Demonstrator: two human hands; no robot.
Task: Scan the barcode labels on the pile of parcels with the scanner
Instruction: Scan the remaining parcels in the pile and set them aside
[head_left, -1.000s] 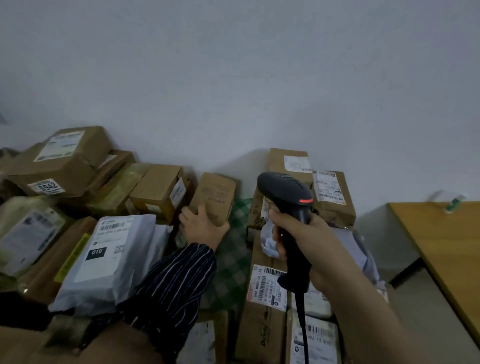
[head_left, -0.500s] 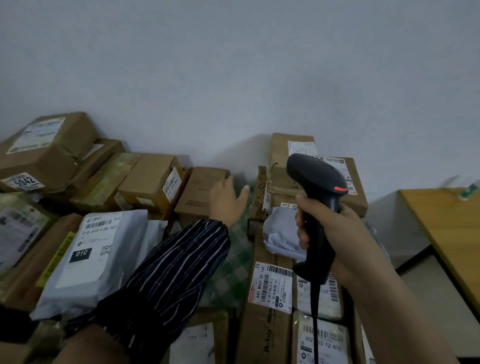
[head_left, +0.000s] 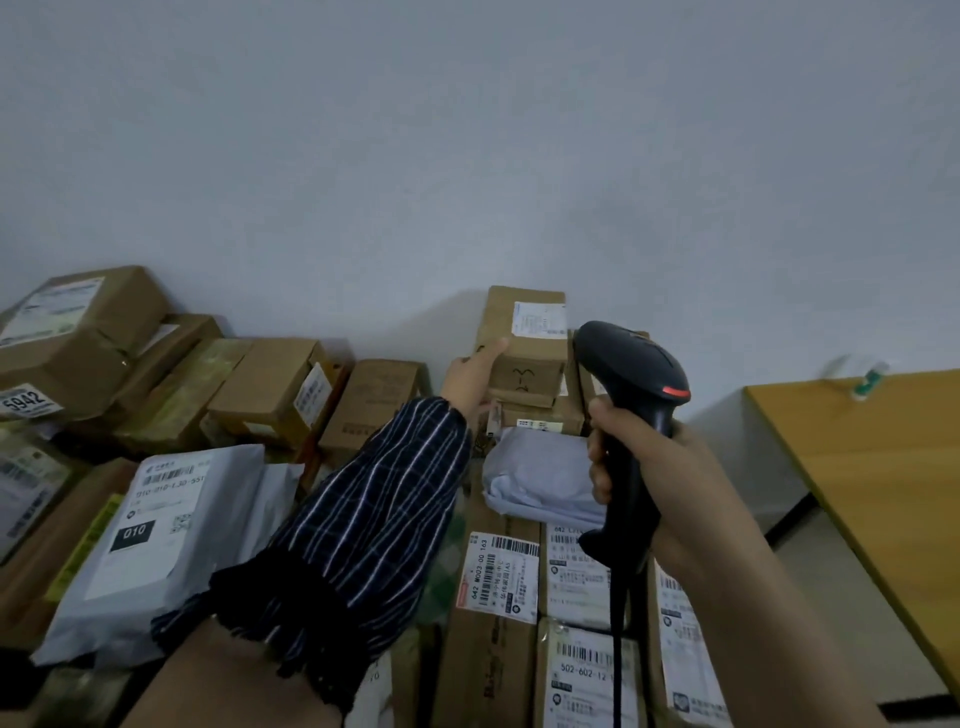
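Parcels are piled against a white wall. My right hand (head_left: 639, 467) grips the handle of a black barcode scanner (head_left: 631, 361), whose head is held up just right of a stacked brown box (head_left: 530, 358). That box carries a white label (head_left: 538, 320) on top. My left hand (head_left: 475, 376), in a striped sleeve, reaches across the pile with its fingers touching the box's left side. A grey poly bag (head_left: 540, 475) lies below the stack, and labelled cartons (head_left: 501, 577) lie nearer to me.
Brown boxes (head_left: 78, 338) and a white mailer bag (head_left: 171, 525) fill the left side. A small brown box (head_left: 371, 400) stands in the middle by the wall. A wooden table (head_left: 883, 467) stands at the right with a small green-and-white object (head_left: 870, 382) on it.
My left hand let go of the small brown box in the middle and moved right to the stacked box. The scanner in my right hand moved right.
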